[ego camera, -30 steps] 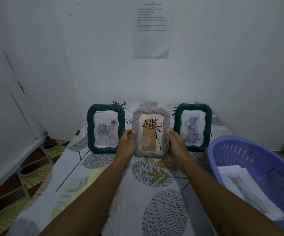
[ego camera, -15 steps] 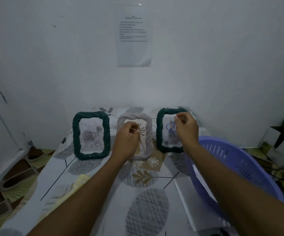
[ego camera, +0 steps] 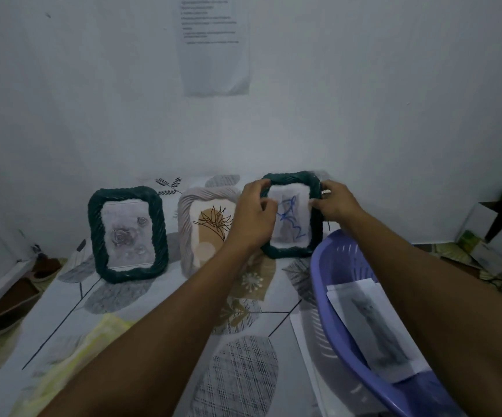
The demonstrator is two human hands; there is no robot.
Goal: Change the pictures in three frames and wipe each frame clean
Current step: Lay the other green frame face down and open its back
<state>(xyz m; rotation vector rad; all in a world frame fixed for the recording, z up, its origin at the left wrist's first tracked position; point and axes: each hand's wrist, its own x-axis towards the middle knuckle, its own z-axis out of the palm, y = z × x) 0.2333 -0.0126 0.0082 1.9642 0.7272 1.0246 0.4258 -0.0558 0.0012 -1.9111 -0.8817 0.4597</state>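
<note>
Three rope-edged picture frames stand in a row on the patterned table (ego camera: 159, 299). The left green frame (ego camera: 127, 234) shows a grey rose. The middle pale frame (ego camera: 206, 233) shows a brown flower drawing. The right green frame (ego camera: 293, 216) holds a picture with a blue scribble. My left hand (ego camera: 254, 218) grips its left edge and my right hand (ego camera: 335, 201) grips its upper right edge. A yellow cloth (ego camera: 72, 356) lies at the near left of the table.
A purple plastic basket (ego camera: 331, 284) sits at the right with printed pictures (ego camera: 373, 323) inside. Another sheet (ego camera: 303, 341) lies under its near edge. A paper notice (ego camera: 213, 43) hangs on the white wall. Boxes (ego camera: 496, 233) lie on the floor at far right.
Both hands left the middle pale frame and moved right to the right green frame, which they now hold by its edges. The camera view shifted right.
</note>
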